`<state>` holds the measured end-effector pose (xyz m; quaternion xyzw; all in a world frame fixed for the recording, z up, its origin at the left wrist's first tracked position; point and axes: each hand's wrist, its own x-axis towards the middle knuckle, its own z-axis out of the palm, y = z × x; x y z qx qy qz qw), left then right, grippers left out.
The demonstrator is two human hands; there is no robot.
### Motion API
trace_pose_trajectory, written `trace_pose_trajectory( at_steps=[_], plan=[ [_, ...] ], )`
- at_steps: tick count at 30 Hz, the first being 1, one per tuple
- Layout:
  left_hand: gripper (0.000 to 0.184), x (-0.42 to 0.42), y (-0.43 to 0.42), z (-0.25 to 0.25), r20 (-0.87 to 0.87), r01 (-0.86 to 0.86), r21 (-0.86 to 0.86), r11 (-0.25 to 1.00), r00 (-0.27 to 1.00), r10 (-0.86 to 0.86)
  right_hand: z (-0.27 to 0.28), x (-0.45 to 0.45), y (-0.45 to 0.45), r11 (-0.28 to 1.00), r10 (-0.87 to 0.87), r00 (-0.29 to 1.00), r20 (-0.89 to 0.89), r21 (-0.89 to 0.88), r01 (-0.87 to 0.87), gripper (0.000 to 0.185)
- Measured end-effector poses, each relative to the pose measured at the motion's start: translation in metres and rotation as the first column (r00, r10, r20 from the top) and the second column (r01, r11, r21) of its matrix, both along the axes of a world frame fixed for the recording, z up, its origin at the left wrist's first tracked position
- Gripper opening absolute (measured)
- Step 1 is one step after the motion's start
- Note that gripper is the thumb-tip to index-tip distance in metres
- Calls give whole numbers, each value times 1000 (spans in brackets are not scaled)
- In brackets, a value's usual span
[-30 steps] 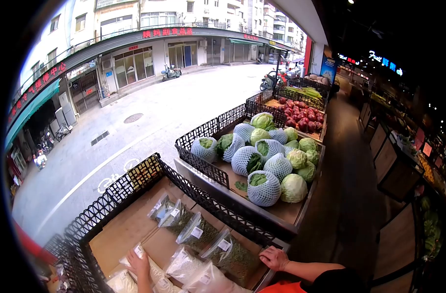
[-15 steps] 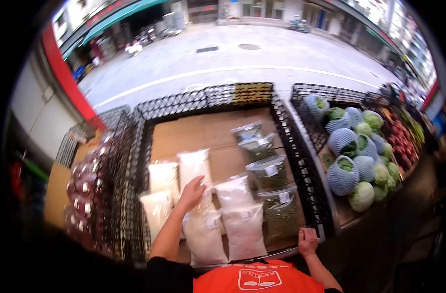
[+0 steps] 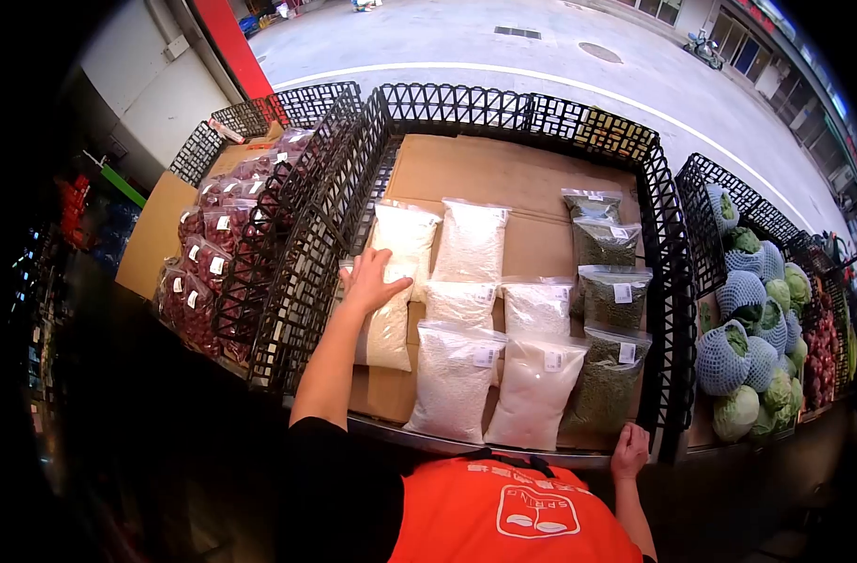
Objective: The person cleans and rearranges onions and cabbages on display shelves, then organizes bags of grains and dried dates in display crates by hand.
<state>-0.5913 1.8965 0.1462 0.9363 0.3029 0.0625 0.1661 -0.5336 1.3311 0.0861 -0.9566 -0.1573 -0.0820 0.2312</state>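
My left hand (image 3: 374, 284) rests over the front left bag of pale grain (image 3: 386, 333), fingers spread, partly covering it. Behind it lies another cream-coloured bag (image 3: 405, 235), and beside that a white bag (image 3: 473, 239). Nearer me stand two labelled clear zip bags, one of white grain (image 3: 455, 385) and one of fine white contents (image 3: 535, 389). Smaller white bags lie behind these. On the right, a column of bags with dark green contents (image 3: 602, 380) runs front to back. My right hand (image 3: 630, 450) is closed on the front edge of the display at its right corner.
Black plastic crate walls (image 3: 674, 281) surround the cardboard base (image 3: 532, 174). Bags of dark red produce (image 3: 208, 263) fill a crate at left. Cabbages (image 3: 735, 413), some in blue foam nets, stand to the right. Beyond lies a street (image 3: 447, 42).
My view has swung left and down. My left hand has gone from the middle white bags to the leftmost ones, its fingers spreading. The right hand stays at the front edge.
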Motion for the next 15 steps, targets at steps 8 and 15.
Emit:
trace_pose_trajectory(
  at_steps=[8, 15],
  plan=[
    [42, 12, 24, -1, 288, 83, -59, 995, 956, -62, -7, 1, -1, 999, -43, 999, 19, 12, 42, 16],
    [36, 70, 56, 33, 395, 150, -143, 978, 915, -83, -5, 2, -1, 999, -48, 999, 5, -9, 48, 16]
  ],
)
